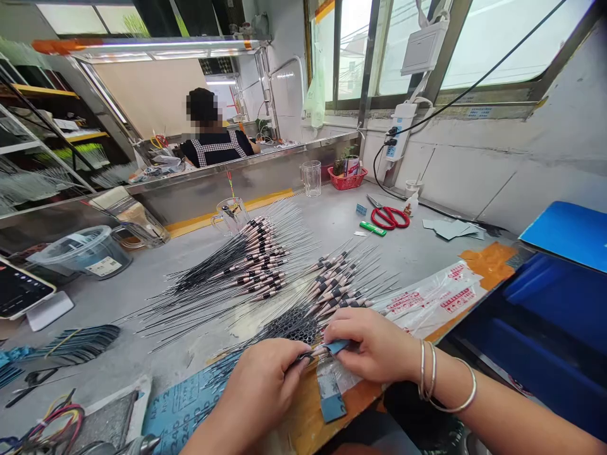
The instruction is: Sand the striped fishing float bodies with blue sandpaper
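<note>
My left hand point(268, 373) is closed in a pinch on one end of a slender fishing float point(318, 351) with a pale body. Around the other end of that float, my right hand point(370, 344) pinches a small folded piece of blue sandpaper point(337, 345). Below the right fingers, a blue-grey sandpaper strip point(331, 398) lies at the table edge. Just beyond my hands is a pile of similar floats point(334, 281), with pale and black bodies and thin stems. A second, larger pile of floats point(263, 256) lies farther back.
A printed blue sandpaper sheet point(175, 404) lies at front left. Red-handled scissors point(391, 217), a glass mug point(312, 179) and a red basket point(348, 180) stand toward the back. A plastic tub point(85, 253) and a phone point(21, 291) are at left. Another person point(218, 142) sits beyond the partition.
</note>
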Available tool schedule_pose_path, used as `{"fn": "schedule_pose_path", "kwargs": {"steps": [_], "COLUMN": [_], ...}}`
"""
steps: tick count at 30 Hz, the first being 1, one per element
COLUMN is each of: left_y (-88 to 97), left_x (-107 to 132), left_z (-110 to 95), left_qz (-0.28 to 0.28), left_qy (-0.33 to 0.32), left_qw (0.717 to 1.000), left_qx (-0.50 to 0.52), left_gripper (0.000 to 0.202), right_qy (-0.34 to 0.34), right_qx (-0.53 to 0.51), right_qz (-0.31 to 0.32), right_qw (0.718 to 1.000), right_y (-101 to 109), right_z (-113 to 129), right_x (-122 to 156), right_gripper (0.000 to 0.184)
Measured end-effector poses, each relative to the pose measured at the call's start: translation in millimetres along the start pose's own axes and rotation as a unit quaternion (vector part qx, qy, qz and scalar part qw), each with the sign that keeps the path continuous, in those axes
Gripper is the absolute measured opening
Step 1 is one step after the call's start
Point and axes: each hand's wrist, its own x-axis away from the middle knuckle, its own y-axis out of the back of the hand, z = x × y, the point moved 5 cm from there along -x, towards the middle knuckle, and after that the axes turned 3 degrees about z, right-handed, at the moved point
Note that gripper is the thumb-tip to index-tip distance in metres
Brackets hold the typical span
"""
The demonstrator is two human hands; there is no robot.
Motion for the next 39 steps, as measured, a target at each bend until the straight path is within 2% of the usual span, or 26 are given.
{"fn": "schedule_pose_path", "kwargs": {"steps": [15, 30, 39], "left_y": [1.4, 1.3, 1.3], "left_x": [-4, -12, -15], "left_z": [-6, -12, -16], "left_qz": [0.012, 0.027, 0.03], "left_qy": [-0.004, -0.011, -0.014], "left_qw": [1.0, 1.0, 0.999], "left_qx": [0.005, 0.006, 0.003], "left_gripper": [0.024, 0.026, 0.028], "right_qy": [0.003, -0.004, -0.002], "right_qx": [-0.018, 0.0, 0.013], "right_qz": [-0.004, -0.011, -0.003], "right_qw": [1.0, 1.0, 1.0], "right_y": [6, 12, 12], "right_z": [-3, -10, -13], "right_x": [4, 10, 13], "right_gripper": [0.019, 0.008, 0.01]}}
